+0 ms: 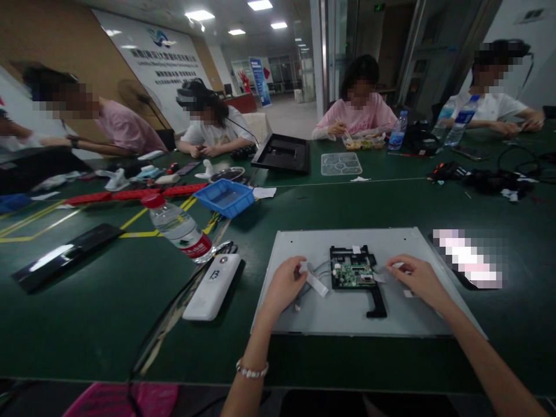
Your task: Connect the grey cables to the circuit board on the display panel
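A flat light-grey panel (299, 321) lies on the table before me. On its middle sits a black plastic bracket (377, 304) carrying a green circuit board (354, 275). My left hand (284, 284) is left of the board, its fingers pinched at the upper end of a white strip (318, 284). Grey cables (321, 266) run from the board towards that hand. To the right of the board, my right hand (417, 279) has thumb and forefinger together, with a small whitish bit at the tips that I cannot make out. A white tab (379, 278) sticks out at the board's right edge.
Left of the panel lie a white power bank (212, 286), a tilted water bottle (180, 229) and a black glossy bar (67, 255). A phone (469, 260) lies to the right. Farther back are a blue basket (226, 197) and a black tray (282, 153). Several people sit around the table.
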A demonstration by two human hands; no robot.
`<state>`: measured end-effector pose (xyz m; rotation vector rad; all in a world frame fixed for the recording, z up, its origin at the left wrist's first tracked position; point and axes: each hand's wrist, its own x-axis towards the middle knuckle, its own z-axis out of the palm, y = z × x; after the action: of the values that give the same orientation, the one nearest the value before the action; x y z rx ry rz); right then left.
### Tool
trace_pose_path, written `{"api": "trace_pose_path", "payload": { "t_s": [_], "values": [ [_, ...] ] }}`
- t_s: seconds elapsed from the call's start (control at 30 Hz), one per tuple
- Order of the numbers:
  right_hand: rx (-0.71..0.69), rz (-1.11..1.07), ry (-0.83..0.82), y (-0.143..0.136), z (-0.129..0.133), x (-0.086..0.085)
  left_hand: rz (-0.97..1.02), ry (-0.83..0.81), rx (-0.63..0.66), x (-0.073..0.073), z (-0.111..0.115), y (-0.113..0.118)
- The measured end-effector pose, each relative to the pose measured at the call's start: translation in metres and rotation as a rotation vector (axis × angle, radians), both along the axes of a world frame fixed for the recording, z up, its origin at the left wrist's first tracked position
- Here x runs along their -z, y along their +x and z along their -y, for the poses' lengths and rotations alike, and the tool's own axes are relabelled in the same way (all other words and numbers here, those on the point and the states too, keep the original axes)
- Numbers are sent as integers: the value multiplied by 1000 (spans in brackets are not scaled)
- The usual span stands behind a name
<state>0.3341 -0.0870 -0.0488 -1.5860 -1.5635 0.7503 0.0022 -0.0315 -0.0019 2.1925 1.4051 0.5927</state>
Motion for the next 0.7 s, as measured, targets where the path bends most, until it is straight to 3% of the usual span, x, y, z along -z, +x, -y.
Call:
{"api": "trace_pose_path", "payload": {
  "t_s": [0.3,0.7],
  "values": [
    [28,25,-22,1,4,-5,206,-87,20,0,-7,-11],
    [-43,114,65,-2,2,-2,12,151,-76,3,2,-7]
  ]
}}
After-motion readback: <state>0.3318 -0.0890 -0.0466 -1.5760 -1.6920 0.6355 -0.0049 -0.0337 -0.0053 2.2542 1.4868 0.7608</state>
